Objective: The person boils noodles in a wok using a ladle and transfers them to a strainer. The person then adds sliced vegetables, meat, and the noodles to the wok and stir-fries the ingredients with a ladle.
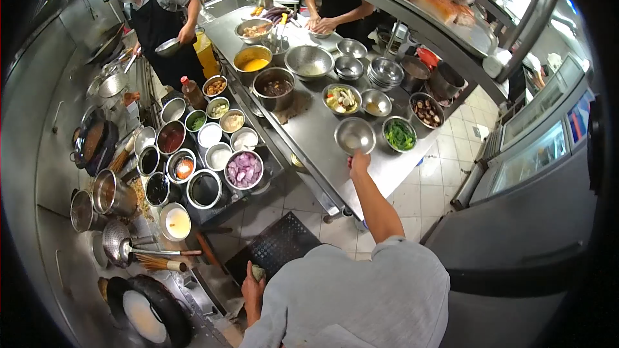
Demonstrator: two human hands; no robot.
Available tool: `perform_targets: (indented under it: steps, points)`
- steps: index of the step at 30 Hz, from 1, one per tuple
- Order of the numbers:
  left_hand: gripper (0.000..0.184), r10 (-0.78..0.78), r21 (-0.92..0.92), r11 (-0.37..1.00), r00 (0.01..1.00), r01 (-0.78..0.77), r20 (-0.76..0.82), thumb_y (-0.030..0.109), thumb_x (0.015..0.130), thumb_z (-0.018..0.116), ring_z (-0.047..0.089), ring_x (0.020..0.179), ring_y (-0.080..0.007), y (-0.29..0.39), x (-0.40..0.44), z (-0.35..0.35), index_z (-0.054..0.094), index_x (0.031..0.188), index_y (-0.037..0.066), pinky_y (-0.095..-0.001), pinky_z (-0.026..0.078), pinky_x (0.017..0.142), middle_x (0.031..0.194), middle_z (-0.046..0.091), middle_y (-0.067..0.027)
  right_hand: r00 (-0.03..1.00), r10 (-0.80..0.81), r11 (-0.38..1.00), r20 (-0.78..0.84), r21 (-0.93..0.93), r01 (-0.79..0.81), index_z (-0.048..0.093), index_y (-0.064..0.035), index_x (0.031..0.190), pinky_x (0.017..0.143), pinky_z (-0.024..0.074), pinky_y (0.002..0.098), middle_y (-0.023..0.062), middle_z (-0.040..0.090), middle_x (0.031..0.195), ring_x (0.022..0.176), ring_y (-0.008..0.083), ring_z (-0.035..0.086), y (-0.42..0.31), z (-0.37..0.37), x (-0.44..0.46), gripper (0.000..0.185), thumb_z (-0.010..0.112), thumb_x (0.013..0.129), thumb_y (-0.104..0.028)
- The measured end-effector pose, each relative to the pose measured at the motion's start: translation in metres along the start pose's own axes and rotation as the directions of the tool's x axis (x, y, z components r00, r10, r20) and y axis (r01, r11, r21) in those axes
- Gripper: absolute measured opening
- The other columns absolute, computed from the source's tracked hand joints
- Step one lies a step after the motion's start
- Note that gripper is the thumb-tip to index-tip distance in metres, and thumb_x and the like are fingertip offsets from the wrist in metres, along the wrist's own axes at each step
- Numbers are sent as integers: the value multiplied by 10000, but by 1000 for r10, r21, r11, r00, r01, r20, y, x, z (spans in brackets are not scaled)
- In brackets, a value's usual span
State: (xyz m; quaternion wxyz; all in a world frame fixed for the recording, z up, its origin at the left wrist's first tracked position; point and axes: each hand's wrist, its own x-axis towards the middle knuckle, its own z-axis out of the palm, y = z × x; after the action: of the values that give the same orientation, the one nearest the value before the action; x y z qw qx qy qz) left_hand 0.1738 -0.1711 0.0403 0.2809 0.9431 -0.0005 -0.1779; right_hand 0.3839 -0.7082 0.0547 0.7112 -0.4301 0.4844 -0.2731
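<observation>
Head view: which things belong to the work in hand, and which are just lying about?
Likely in use, judging by the hands:
- bowl at the right hand
- small pale thing, perhaps a cloth, in the left hand

Seemingly just lying about, untouched:
- strainer
- brush
- chopped onion
- bottle

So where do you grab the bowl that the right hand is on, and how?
I'd take the bowl by its near rim, coming from the person's side, as the right hand does. It is round with its mouth up and no handle showing, so pinching the rim probably works best. The greens stand close on its right, leaving less room there.
</observation>
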Motion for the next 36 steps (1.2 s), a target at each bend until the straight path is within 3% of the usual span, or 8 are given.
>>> perform_targets:
  steps: [4,18,20,23,27,30,32,36]
  points:
    - [824,-143,37,989,986,141,85,258,828,710,656,914,-454,28,-1,6,286,1524,141,-513,519,780,1022,684,-259,973,-229,969,28,103,225,530,-54,1001,366,393,260,54,549,643,419,130,476,-56,-5,25,114,532,917,-132]
    - [873,-342,-23,939,940,342,10,278,824,702,661,971,-439,31,-18,52,221,1547,190,-508,518,830,1051,690,-246,991,-128,940,-29,316,130,544,-61,917,467,441,264,55,624,694,547,144,566,-73,25,120,185,542,996,-229]
    - [905,-357,-72,933,931,352,-71,298,815,707,657,950,-458,20,-24,64,198,1548,142,-516,514,809,1021,684,-272,906,-413,909,95,103,404,509,-70,933,449,414,266,38,579,669,537,124,538,-23,28,94,199,542,1007,-253]
    - [945,-489,-92,871,869,482,-74,322,805,716,652,928,-475,19,-30,69,172,1547,106,-523,509,797,990,678,-293,837,-251,958,486,1,286,507,-91,920,521,425,252,8,546,722,590,90,517,32,38,-15,156,535,1020,-207]
    - [955,-478,-102,878,867,467,-140,338,801,720,650,936,-475,15,-37,72,171,1545,98,-525,505,806,989,674,-297,428,75,680,900,-360,638,645,-33,928,702,497,357,86,639,807,754,187,608,79,17,-131,288,661,935,-320]
    - [947,-484,-98,875,855,474,-185,325,799,725,645,963,-469,6,-37,73,181,1542,105,-521,501,826,1023,669,-293,-217,294,563,931,15,826,636,-4,935,762,493,453,178,637,928,889,376,624,117,1,-162,405,619,931,-408]
    - [920,-474,-80,880,849,469,-234,308,794,734,637,1000,-458,8,-38,67,222,1530,103,-509,495,854,1073,664,-278,-408,539,441,737,166,882,646,-37,958,778,499,501,204,643,952,945,401,637,142,-7,-169,346,573,947,-375]
    - [895,-536,-236,844,786,482,-309,294,784,747,623,1044,-451,11,-52,55,267,1516,106,-510,489,873,1119,653,-271,-322,740,296,590,145,944,669,-52,910,741,517,527,212,672,865,868,417,661,142,0,-188,329,570,939,-364]
